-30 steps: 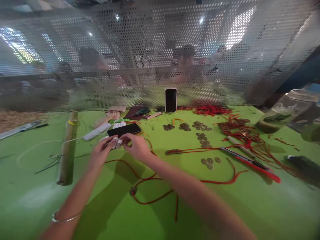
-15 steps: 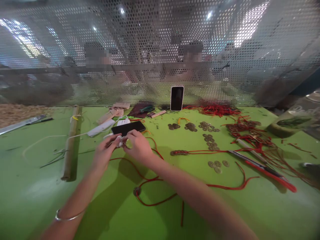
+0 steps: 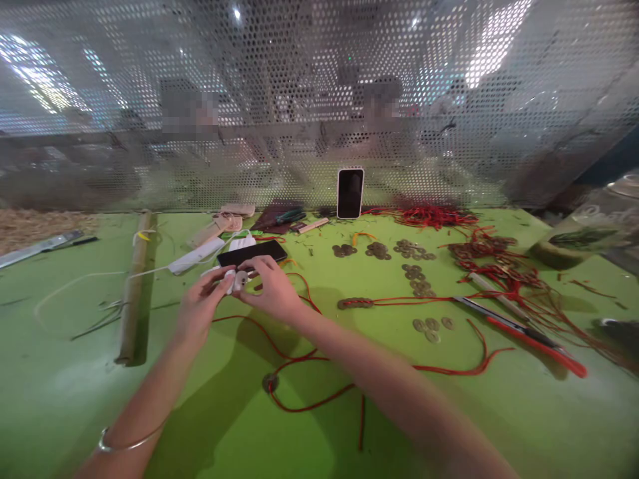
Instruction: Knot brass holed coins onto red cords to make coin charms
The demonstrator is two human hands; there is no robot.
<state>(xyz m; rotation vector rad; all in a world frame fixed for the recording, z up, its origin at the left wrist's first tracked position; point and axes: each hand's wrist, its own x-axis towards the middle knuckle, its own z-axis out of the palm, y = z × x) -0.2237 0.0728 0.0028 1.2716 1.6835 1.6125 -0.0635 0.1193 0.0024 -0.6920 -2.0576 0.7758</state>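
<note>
My left hand (image 3: 202, 303) pinches a small white object (image 3: 229, 281) whose kind I cannot make out. Close beside it, my right hand (image 3: 272, 289) has its thumb and fingers closed on a small round pale piece (image 3: 241, 278). Whether the two pieces are joined is unclear. Just behind the fingers lies a black phone (image 3: 254, 253), with a white charger (image 3: 242, 243) behind it. On the green table (image 3: 219, 412) below, a red cord (image 3: 319, 404) runs through a round coin (image 3: 270, 383) and passes under my right forearm.
Coin piles (image 3: 378, 251), a coin strip (image 3: 355, 303) and a red-handled cutter (image 3: 529, 339) lie to the right, near tangled red cords (image 3: 499, 266). A bamboo tube (image 3: 134, 299) and a knife (image 3: 40, 247) lie left. A phone (image 3: 350, 193) stands against the perforated screen (image 3: 299, 86).
The view has shifted slightly. Between my fingers the round pale piece now shows more clearly beside the white object. Both hands stay near the black phone; the table items look unchanged.
</note>
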